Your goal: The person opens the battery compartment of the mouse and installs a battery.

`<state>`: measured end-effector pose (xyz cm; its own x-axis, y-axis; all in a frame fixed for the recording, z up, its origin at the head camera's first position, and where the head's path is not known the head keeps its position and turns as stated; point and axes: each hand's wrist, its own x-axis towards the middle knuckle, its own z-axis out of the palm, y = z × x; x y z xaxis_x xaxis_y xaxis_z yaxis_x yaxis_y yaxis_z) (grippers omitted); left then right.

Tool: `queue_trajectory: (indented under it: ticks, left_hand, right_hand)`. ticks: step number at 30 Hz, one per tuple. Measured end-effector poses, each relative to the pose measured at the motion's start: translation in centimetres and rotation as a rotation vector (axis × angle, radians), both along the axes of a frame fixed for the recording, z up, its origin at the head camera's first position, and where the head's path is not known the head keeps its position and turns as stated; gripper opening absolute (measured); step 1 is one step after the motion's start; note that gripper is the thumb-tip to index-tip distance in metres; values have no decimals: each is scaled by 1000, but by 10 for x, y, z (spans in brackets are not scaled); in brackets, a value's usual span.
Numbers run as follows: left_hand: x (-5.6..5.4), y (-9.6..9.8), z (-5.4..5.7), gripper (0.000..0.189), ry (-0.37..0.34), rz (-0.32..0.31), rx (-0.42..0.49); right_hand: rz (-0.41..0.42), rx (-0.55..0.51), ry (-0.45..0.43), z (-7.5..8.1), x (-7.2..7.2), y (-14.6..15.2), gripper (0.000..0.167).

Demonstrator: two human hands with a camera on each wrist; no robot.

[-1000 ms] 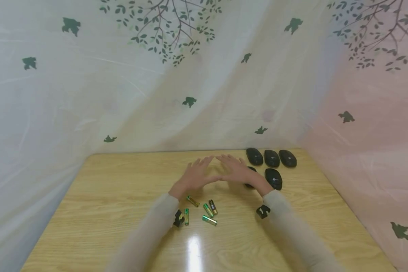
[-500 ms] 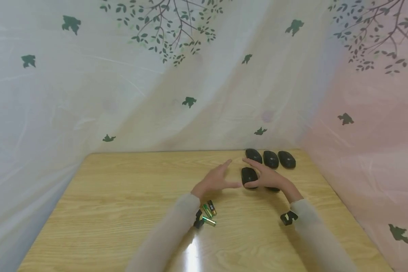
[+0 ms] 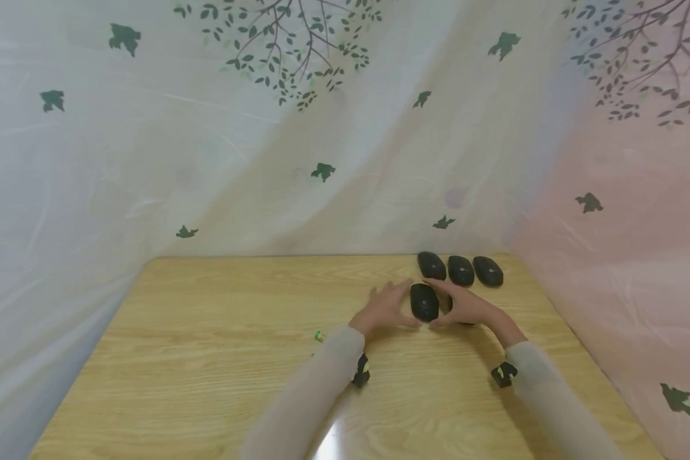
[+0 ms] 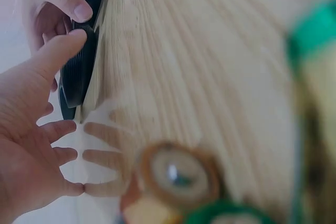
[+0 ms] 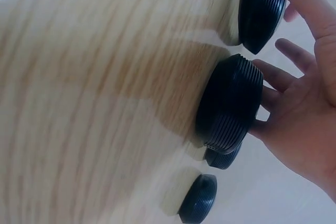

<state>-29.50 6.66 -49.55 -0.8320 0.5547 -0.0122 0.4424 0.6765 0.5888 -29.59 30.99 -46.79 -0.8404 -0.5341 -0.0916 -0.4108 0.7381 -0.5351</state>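
A black computer mouse [image 3: 424, 302] lies on the wooden table between my two hands in the head view. My left hand [image 3: 382, 311] flanks its left side, thumb and fingers spread. On the other side, my right hand [image 3: 466, 306] arches with its index finger by the far end and thumb by the near end. Both thumbs overlap that mouse [image 4: 79, 72] in the left wrist view. A second mouse [image 5: 231, 103] stands beside my right fingers in the right wrist view; the head view mostly hides it behind that hand.
Three more black mice [image 3: 461, 271] sit in a row along the table's back right. Batteries lie near my left forearm, which hides most of them; one battery [image 3: 320, 336] peeks out. A printed cloth [image 3: 253, 191] hangs behind the table [image 3: 207, 383].
Both hands have moved right from beside the batteries. They have spread apart and come around the front left mouse, which stays in place. My left sleeve now covers most of the batteries.
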Motion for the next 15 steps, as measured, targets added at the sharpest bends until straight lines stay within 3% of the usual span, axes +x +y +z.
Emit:
queue_trajectory:
  ticks: [15]
  left_hand:
    - [3,11,2,87,-11,70,-18]
  right_hand:
    - [24,36,23,-3,-10,-6,96]
